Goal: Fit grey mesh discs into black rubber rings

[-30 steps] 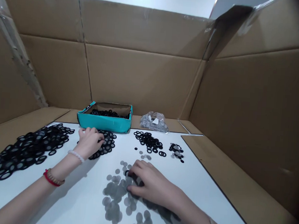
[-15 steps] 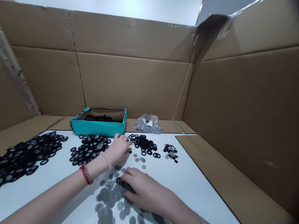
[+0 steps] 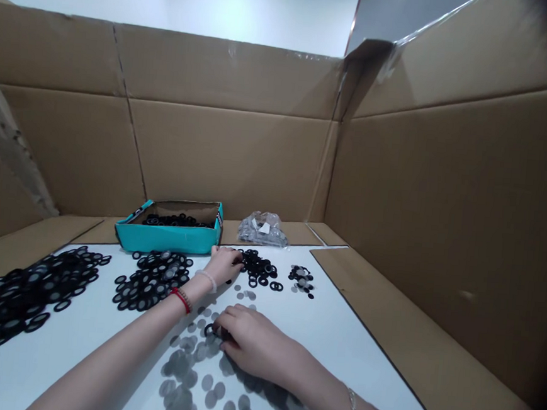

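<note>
My left hand (image 3: pixel 224 265) reaches to the left edge of a pile of black rings (image 3: pixel 258 268), its fingers curled down against them. What lies between those fingertips is hidden. Closer to me, my right hand (image 3: pixel 249 339) has thumb and fingers pinched on a black ring (image 3: pixel 209 330), which pokes out on the left side. Beneath and around this hand, translucent grey discs (image 3: pixel 180 365) lie scattered and overlapping on the white tabletop (image 3: pixel 332 361).
Black rings with grey centres form a long pile (image 3: pixel 34 293) at left and a smaller pile (image 3: pixel 154 281) beside it. Behind stand a teal box (image 3: pixel 166 239) of black rings and a clear plastic bag (image 3: pixel 263 229). Small discs (image 3: pixel 302 278) lie right. Cardboard walls (image 3: pixel 230 157) enclose the table.
My left hand has moved right, onto the edge of the black ring pile. The ring at my right fingertips shows more fully. The whole view has shifted slightly.
</note>
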Available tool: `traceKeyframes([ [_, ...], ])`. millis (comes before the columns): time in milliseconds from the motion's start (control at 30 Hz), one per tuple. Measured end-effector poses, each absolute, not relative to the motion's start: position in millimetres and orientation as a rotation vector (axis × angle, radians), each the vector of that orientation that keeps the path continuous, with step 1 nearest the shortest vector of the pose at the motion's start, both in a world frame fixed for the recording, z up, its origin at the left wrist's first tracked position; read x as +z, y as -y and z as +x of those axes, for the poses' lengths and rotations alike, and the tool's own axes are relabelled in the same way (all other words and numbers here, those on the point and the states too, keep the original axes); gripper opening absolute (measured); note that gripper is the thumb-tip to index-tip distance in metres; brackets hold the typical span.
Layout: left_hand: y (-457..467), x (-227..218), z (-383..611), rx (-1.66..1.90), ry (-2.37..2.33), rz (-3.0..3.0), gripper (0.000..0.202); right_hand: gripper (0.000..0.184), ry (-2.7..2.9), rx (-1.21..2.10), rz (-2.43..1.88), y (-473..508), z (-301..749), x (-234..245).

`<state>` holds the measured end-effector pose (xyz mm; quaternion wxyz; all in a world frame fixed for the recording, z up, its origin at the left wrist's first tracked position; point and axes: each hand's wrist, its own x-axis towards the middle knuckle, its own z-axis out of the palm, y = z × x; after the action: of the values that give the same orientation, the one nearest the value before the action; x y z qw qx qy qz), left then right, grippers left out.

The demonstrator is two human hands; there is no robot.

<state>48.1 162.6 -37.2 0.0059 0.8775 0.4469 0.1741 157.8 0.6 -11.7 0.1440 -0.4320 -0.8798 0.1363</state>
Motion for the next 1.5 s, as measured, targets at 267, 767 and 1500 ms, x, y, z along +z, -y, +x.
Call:
traceKeyframes([
  [267,-162.6,-37.1,49.9,0.584,-1.416,2.63,0.019,0.018,2.285,0.755,-1.211,-12.6,162.7,-17.3],
  [767,-119.5,-11.6,19.5,0.884,-1.219,2.11,0.017,0.024,1.543,1.351,-1.079,-38.8,155.9,-37.5],
  [1500,-37.1,-6.0,-23.9,0.845,-0.891,1.094,0.02,0.018,1.662,1.114,-1.096,-26.4,143.6,-29.8],
])
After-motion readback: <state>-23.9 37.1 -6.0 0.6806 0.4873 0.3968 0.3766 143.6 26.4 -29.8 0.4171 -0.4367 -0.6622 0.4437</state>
